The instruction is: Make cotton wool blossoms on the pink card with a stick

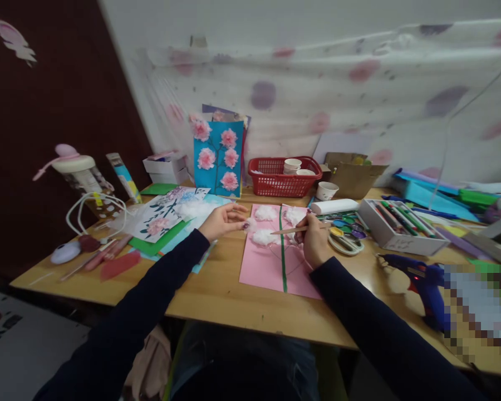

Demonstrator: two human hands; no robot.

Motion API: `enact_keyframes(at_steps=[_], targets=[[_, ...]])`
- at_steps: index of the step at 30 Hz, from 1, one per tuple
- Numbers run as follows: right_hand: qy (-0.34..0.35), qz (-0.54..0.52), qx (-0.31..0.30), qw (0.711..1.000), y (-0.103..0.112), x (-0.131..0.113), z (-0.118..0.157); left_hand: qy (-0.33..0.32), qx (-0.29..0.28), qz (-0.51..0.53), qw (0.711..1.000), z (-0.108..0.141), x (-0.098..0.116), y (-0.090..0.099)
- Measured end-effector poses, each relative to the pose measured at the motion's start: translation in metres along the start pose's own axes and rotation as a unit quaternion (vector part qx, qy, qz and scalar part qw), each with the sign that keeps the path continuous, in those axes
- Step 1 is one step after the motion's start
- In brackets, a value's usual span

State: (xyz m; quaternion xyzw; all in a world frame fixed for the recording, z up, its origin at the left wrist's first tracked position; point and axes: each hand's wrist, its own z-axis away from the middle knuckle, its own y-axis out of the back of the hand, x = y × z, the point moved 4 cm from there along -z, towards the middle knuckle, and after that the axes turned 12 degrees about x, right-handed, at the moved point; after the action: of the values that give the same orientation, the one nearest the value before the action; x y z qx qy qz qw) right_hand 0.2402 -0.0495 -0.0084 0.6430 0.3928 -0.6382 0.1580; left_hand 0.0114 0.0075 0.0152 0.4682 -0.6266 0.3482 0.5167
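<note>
A pink sheet of paper [259,270] lies on the table, with a green strip [283,267] running down its middle and several white cotton tufts [266,213] on either side. My left hand [223,221] is at the sheet's left edge, thumb and fingers pinched at a small wisp of cotton [250,224]. Over the right half, my right hand [314,240] grips a thin wooden stick [290,229]. The stick's pointed end reaches left across the green strip, beside a cotton tuft. Part of the sheet is hidden under my right hand.
Behind stand a blue card with pink flowers [217,147] and a red basket [271,186] with paper cups. To the right are scissors [345,245], a box of markers [394,234] and a blue glue gun [421,275]. Flower-printed papers [150,225] and a bottle [77,170] occupy the left.
</note>
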Motion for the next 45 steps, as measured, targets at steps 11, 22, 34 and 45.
enact_keyframes(at_steps=[11,22,34,45], targets=[[0.011,0.002,-0.079,0.997,-0.007,0.002,0.012,0.059,-0.041,0.054,0.996,0.014,-0.021,-0.052],[-0.019,0.008,-0.108,0.994,-0.011,-0.002,0.021,0.074,-0.008,0.055,0.996,0.019,-0.024,-0.054],[0.009,-0.017,-0.057,0.998,-0.006,0.000,0.013,0.113,-0.002,0.079,0.990,0.021,-0.034,-0.053],[0.004,-0.021,-0.035,0.999,-0.006,-0.003,0.014,0.089,0.002,0.075,0.993,0.023,-0.027,-0.052]])
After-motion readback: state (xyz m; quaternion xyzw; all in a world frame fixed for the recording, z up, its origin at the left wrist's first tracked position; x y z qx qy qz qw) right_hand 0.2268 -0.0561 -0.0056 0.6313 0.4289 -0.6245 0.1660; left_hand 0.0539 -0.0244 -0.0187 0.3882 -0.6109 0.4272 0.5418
